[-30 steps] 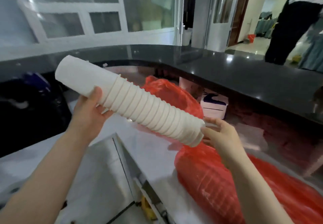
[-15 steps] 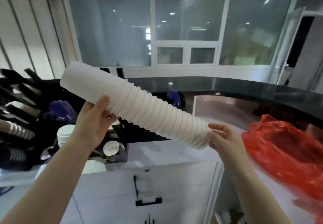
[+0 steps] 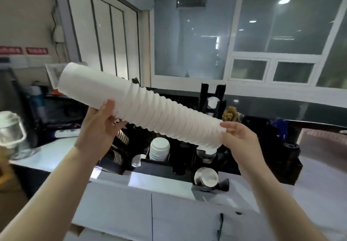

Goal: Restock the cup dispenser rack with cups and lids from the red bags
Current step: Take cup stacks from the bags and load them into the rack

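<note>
White cup stack (image 3: 148,107) slanting, left hand (image 3: 97,128) gripping upper end, right hand (image 3: 238,137) clasping lower end

Stack of cups (image 3: 139,107) held slantwise above the cup dispenser rack (image 3: 165,167), left hand (image 3: 97,129) under its upper left end, right hand (image 3: 238,137) at its lower right end; rack on the counter (image 3: 159,184), glass jar (image 3: 11,133) far left, windows (image 3: 272,34) behind.
</note>
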A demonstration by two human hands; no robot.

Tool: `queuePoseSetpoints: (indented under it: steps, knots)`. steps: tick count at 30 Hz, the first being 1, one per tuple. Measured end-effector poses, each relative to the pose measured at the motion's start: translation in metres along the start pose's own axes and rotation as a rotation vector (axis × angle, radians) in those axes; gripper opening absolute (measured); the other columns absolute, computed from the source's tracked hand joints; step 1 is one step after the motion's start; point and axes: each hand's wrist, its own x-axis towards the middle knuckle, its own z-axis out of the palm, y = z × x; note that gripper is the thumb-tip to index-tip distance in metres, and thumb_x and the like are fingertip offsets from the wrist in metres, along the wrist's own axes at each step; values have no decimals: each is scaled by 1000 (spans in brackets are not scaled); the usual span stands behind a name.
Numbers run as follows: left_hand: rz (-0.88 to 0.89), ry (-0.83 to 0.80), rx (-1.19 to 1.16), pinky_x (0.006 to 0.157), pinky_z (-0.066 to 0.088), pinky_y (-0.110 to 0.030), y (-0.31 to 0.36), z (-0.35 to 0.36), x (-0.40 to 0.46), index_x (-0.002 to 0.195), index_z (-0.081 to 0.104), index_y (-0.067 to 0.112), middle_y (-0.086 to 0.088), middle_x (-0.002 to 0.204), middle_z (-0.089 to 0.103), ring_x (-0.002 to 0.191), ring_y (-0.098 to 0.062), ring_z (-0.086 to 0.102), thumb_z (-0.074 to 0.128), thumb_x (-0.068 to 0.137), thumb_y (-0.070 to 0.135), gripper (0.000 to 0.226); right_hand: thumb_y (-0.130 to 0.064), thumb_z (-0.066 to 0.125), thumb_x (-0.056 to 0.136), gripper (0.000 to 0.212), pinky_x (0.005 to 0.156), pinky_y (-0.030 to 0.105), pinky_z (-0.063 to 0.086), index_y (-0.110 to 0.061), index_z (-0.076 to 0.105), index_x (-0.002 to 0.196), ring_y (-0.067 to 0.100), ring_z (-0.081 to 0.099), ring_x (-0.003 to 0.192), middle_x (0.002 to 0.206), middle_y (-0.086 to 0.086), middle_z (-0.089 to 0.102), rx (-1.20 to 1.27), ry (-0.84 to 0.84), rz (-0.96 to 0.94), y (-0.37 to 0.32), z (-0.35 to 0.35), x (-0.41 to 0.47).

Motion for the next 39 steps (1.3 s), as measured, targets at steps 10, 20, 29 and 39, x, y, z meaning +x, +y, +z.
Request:
queuePoseSetpoints:
  steps: [10, 20, 29, 39]
  knots:
    - [81, -138, -18, 83, 55, -43, -11, 53, 116, 124, 48, 28, 3, 117, 65, 111, -23, 63, 66, 88, 27, 41, -5, 60, 82, 37, 76, 26, 50, -21, 56, 115, 11, 63, 92, 98, -5, 64, 139, 65, -39, -20, 20, 141]
    - [163, -303, 156, 73, 54, -26, -33, 132, 184, 131, 45, 16, 3, 117, 66, 102, -12, 65, 78, 68, 32, 73, -53, 47, 92, 45, 100, 47, 45, -19, 56, 120, 24, 62, 103, 111, 1, 64, -36, 42, 154, -10, 8, 230]
    - [117, -313, 277, 84, 55, -33, -66, 153, 209, 128, 44, 25, 3, 127, 57, 117, -17, 56, 81, 54, 44, 86, -61, 37, 94, 59, 94, 38, 32, -15, 54, 125, 19, 58, 102, 119, 6, 63, 34, 53, 344, 17, 8, 256]
    - [174, -373, 399, 90, 54, -39, -61, 187, 221, 121, 50, 27, 2, 120, 62, 111, -16, 61, 84, 63, 30, 67, -65, 39, 91, 65, 105, 45, 32, -9, 64, 113, 25, 51, 111, 98, 5, 69, -6, 51, 412, 44, 14, 283]
